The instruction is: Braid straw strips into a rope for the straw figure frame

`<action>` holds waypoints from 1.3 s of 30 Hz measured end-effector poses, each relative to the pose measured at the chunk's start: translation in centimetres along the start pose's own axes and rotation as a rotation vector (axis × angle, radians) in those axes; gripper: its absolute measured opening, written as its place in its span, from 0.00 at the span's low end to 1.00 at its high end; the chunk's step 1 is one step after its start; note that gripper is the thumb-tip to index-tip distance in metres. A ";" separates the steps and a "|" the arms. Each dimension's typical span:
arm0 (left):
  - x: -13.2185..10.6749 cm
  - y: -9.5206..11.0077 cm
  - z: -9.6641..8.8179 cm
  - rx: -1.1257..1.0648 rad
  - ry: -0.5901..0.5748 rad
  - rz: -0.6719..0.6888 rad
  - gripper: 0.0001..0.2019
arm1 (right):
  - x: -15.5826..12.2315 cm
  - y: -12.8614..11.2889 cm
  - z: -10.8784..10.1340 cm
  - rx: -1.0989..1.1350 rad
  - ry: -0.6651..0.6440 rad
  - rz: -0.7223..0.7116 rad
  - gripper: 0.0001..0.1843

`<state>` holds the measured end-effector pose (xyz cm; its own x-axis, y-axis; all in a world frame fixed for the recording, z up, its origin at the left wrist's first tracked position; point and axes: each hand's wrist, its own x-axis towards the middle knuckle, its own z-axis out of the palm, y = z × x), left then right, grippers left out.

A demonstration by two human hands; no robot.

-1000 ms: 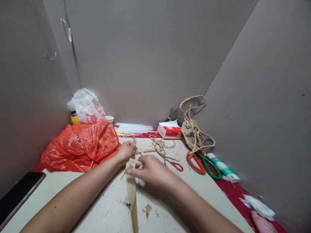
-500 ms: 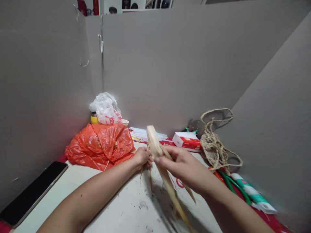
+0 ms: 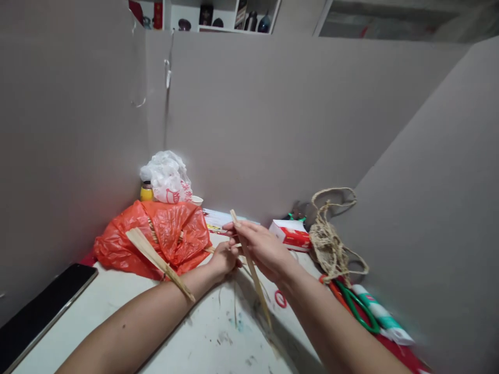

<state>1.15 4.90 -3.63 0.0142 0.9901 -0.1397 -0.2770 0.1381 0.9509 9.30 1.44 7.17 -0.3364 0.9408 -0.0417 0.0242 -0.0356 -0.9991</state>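
My left hand is closed beside my right, with thin dried strands at its fingers; what it grips is mostly hidden. A narrow, pale tan dried leaf strip runs through my right hand, its short end poking up past the fingertips and its tail slanting down over the table. The fingers of that hand bend round the strip close to the left hand. Across my left forearm rests a wider dried leaf strip, its broad end over an orange plastic bag.
A phone lies at left. Behind the orange bag are a white plastic bag and a yellow jar. To the right are a red-and-white box, coiled rope, green-handled scissors and a white-and-green tube. Grey panels surround the table.
The broad strip that curved up in front of my right hand is gone from there; a broad strip now lies across my left forearm. My right hand has moved left over my left fingers.
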 end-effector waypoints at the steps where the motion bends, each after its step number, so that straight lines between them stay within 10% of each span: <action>1: -0.1 -0.3 0.0 0.020 -0.019 -0.026 0.09 | -0.6 0.3 -1.4 0.009 0.010 0.027 0.15; 5: 0.0 -0.4 -0.1 0.084 -0.053 -0.085 0.07 | -1.8 3.2 -4.6 0.017 0.034 0.057 0.18; 13: -0.3 -0.2 0.2 0.125 0.032 -0.028 0.08 | -0.7 8.8 -4.6 0.001 0.064 0.065 0.19; 39: -0.1 -1.3 0.5 0.386 0.229 0.172 0.10 | -0.4 11.0 -4.0 0.026 0.005 0.294 0.15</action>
<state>1.99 4.66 -4.76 -0.2245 0.9744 0.0122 0.1211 0.0155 0.9925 13.50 2.04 -3.77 -0.3143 0.8905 -0.3291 0.0962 -0.3150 -0.9442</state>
